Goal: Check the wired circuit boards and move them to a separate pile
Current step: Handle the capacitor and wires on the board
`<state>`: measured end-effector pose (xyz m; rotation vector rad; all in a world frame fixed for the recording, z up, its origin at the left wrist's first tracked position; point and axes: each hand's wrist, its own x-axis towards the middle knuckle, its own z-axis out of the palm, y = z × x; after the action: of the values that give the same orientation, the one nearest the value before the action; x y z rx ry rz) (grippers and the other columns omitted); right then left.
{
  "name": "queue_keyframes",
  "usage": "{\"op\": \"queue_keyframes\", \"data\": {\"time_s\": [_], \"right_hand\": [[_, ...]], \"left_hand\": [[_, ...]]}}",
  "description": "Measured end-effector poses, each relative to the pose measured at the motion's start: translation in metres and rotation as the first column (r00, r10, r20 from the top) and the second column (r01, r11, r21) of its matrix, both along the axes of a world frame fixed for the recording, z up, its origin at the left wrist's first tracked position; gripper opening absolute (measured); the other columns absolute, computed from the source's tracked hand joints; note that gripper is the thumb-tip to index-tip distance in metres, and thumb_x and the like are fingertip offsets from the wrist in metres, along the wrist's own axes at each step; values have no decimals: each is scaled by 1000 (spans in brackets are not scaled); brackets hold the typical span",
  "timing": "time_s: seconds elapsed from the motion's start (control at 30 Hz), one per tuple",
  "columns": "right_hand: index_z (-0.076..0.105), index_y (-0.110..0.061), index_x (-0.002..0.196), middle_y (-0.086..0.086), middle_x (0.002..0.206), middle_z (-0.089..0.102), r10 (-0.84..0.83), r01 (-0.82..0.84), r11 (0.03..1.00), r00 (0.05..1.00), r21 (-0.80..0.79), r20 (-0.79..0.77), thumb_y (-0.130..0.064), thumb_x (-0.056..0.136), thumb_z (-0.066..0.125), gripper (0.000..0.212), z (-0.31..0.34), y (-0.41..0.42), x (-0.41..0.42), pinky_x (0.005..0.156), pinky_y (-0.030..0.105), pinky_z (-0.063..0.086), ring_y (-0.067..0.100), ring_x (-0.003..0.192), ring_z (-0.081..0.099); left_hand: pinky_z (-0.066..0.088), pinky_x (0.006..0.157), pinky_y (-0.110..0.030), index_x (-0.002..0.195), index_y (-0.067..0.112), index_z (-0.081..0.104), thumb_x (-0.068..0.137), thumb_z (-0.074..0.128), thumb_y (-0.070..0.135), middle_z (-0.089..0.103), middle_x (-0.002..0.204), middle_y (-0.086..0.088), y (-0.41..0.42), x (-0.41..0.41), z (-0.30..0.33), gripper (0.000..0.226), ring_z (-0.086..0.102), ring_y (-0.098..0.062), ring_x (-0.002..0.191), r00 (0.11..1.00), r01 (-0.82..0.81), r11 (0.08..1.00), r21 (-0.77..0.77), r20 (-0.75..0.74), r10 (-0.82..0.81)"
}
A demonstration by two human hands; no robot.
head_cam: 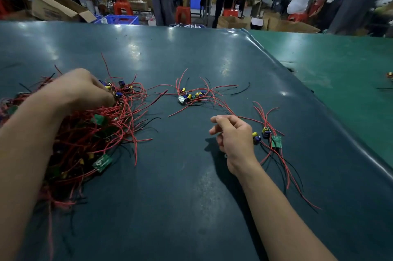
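The left hand [85, 90] pinches a board in the big pile [85, 139] at the left, while the right hand [231, 135], loosely curled and holding nothing, waits just left of the small pile [270, 137].

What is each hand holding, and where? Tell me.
Left hand: fingers dig into the big wire pile at a board; exact hold hidden. Right hand: loosely curled, holds nothing visible.

The left hand [80, 88] hid its own fingertips in the big pile [85, 133], which ran past the table's [191, 197] left edge.
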<state>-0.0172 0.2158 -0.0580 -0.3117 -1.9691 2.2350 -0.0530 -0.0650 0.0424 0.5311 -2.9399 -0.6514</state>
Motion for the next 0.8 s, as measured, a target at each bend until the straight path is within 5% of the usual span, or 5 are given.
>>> {"op": "queue_keyframes", "data": {"time_s": [0.1, 0.23, 0.37, 0.6, 0.8], "right_hand": [[69, -10, 83, -2, 55, 63, 13, -13, 1000, 1000, 7, 5, -12, 93, 58, 15, 1, -1, 0, 37, 13, 28, 3, 40, 40], [68, -8, 89, 5, 67, 66, 171, -169, 982, 985, -81, 25, -11, 96, 56, 15, 4, -1, 2, 34, 17, 25, 8, 40, 42], [67, -9, 113, 8, 91, 73, 457, -448, 842, 888, -301, -41, -21, 95, 57, 24, 7, -7, 7, 35, 16, 32, 11, 53, 59], [68, -8, 101, 3, 85, 73, 378, -376, 890, 925, -259, -43, -15, 91, 62, 14, 2, -13, 4, 43, 20, 48, 13, 63, 67], [69, -9, 93, 2, 82, 76, 247, -263, 944, 964, -200, -100, -5, 91, 63, 7, 3, -11, 2, 44, 19, 49, 14, 61, 69]], "left_hand": [[50, 95, -51, 111, 21, 68, 83, 64, 25, 69, 110, -15, -2, 3, 1, 28, 63, -37, 102, 867, -127, 992, 21, -482, 122], [52, 82, -39, 108, 21, 65, 87, 60, 15, 69, 107, -7, 57, 26, -7, 22, 66, -29, 87, 543, 109, 986, -126, -823, -165], [49, 81, -40, 102, 7, 71, 82, 67, 0, 67, 101, -13, 110, 43, -58, 21, 62, -34, 91, 467, 338, 901, -272, -782, -412], [49, 79, -36, 102, 1, 74, 70, 74, -13, 68, 101, -14, 126, 47, -107, 34, 64, -34, 85, 477, 514, 820, -253, -710, -518], [51, 84, -24, 111, 4, 69, 79, 68, 0, 66, 111, -6, 124, 54, -111, 32, 63, -16, 105, 466, 585, 809, 65, -843, -270]]}}
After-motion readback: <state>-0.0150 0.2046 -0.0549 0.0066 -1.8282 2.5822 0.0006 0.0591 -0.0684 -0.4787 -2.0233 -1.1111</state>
